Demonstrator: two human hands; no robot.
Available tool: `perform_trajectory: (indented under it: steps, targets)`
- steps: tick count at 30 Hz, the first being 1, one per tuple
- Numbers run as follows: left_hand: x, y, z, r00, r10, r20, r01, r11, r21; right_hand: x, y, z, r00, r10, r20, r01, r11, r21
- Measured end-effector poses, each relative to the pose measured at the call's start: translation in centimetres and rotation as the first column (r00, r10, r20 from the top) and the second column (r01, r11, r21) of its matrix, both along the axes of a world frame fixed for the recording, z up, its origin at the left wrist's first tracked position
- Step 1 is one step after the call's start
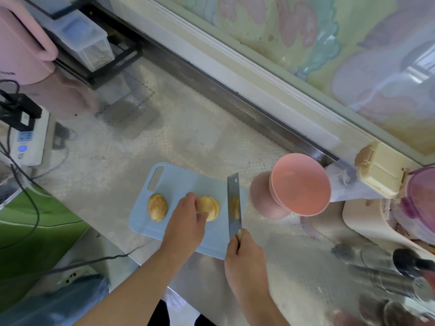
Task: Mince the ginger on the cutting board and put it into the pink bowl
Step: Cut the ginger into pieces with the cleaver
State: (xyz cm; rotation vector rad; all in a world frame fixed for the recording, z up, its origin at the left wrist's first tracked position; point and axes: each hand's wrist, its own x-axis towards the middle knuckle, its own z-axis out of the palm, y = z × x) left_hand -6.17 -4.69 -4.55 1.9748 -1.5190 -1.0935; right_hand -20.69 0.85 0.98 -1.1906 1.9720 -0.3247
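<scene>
Still early I'd say. On the bench, the pink bowl past the right hand looks empty, and on the cutting board nothing's minced yet. The cleaver, gripped by the right fingers, stands just right of the sliced ginger. The left hand holds those slices down, fingers curled on them. A whole ginger chunk sits just left of it, untouched.
</scene>
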Motion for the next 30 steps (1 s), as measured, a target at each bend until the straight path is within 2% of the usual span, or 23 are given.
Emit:
perform_trajectory:
  steps: [5,8,15,18,20,22,26,30]
  targets:
    - [0.6,-1.5,-0.4,0.954,-0.240,0.177,0.241,0.970,0.019,0.0,-0.3,-0.6,0.996,0.074,-0.040,-0.071,0.995,0.066]
    - [0.3,-2.4,0.0,0.935,-0.318,0.160,0.313,0.948,0.056,0.2,-0.5,-1.1,0.992,0.101,-0.075,-0.094,0.991,0.097]
    - [0.0,-2.6,0.8,0.960,-0.268,0.081,0.262,0.962,0.079,0.4,-0.6,-1.2,0.985,0.136,-0.107,-0.124,0.986,0.107]
    - [0.7,-2.1,0.7,0.964,-0.241,0.111,0.248,0.967,-0.055,0.3,-0.7,-0.8,0.985,0.136,-0.107,-0.126,0.988,0.091]
    - [1.5,-1.8,0.4,0.955,-0.235,0.181,0.265,0.950,-0.166,0.5,-0.8,-0.8,0.982,0.143,-0.123,-0.134,0.988,0.075]
    - [2.3,-1.1,0.0,0.932,-0.263,0.251,0.317,0.926,-0.206,0.7,-0.7,-1.0,0.979,0.159,-0.125,-0.151,0.986,0.072]
    - [3.2,1.0,-0.9,0.915,-0.316,0.251,0.360,0.920,-0.157,1.3,-0.2,-1.4,0.970,0.207,-0.130,-0.195,0.976,0.099]
    - [3.5,2.5,-1.0,0.961,-0.228,0.155,0.246,0.963,-0.107,1.6,0.4,-1.6,0.972,0.202,-0.119,-0.190,0.976,0.110]
